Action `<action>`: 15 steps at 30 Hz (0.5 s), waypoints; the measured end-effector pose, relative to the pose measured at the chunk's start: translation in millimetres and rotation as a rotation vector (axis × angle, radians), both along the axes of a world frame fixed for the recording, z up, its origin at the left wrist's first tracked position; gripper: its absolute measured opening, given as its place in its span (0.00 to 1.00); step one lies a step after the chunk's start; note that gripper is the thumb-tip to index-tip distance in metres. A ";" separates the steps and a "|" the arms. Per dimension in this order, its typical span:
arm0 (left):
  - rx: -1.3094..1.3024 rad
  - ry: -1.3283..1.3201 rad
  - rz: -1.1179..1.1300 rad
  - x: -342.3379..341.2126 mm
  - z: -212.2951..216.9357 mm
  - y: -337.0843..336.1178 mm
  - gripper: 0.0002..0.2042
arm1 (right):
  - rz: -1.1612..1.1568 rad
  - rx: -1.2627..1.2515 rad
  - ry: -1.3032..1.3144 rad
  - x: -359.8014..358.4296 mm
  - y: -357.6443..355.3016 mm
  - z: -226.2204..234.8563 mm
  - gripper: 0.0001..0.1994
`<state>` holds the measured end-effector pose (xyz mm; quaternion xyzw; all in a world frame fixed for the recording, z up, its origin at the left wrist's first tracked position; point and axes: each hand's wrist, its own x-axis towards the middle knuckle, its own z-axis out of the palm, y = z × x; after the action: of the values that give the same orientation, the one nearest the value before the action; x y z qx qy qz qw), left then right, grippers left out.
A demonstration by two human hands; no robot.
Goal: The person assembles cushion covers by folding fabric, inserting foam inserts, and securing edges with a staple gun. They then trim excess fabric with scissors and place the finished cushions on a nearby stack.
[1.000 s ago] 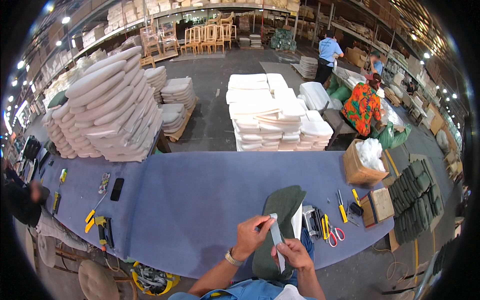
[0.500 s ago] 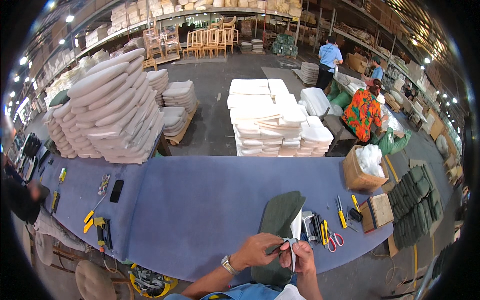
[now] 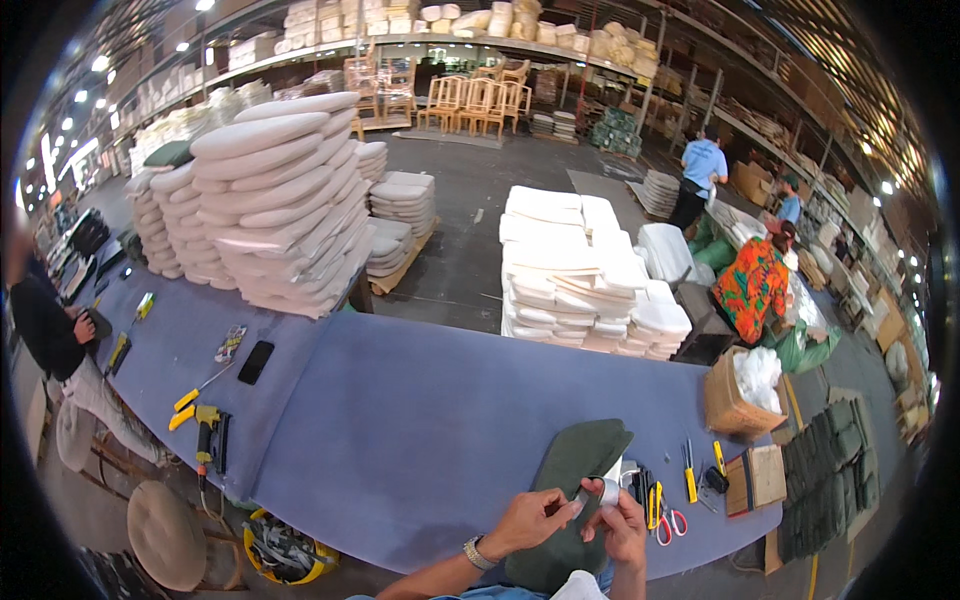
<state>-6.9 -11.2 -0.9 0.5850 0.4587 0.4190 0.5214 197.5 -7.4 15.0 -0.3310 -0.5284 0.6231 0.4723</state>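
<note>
Both hands are down at the near edge of the long blue table, right over a dark green fabric cover that lies stretched out toward the far side. The left hand has its fingers pinched together against a small grey-white piece, and the right hand is curled around that same piece from the other side, so both are gripping it between them. It's too small to say what it really is. There's a watch on the left wrist.

Just right of the hands there's a little pile of tools: red-handled scissors, a yellow-handled tool and a small wooden board. Further right, a stack of dark green covers and a cardboard box stuffed with white filling.

Way over on the left of the table there's a yellow power drill and a black phone, with another person in a dark top at that end. Behind the table, big stacks of white cushions and white foam pads.
</note>
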 end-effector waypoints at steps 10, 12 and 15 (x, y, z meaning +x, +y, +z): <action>-0.225 -0.470 0.102 -17.6 -12.9 -19.3 0.18 | 0.175 0.140 -0.387 -42.2 1.3 -7.1 0.29; -0.246 -0.494 0.137 -28.0 -12.3 -23.6 0.18 | 0.185 0.152 -0.375 -51.9 2.6 -17.4 0.28; -0.281 -0.511 0.167 -44.0 -14.9 -26.7 0.18 | 0.167 0.123 -0.346 -71.4 -6.5 -7.5 0.28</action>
<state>-50.9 -37.9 -15.8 0.3429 0.4126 0.5264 0.6596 126.1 -13.9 7.4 -0.3585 -0.6643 0.5604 0.3407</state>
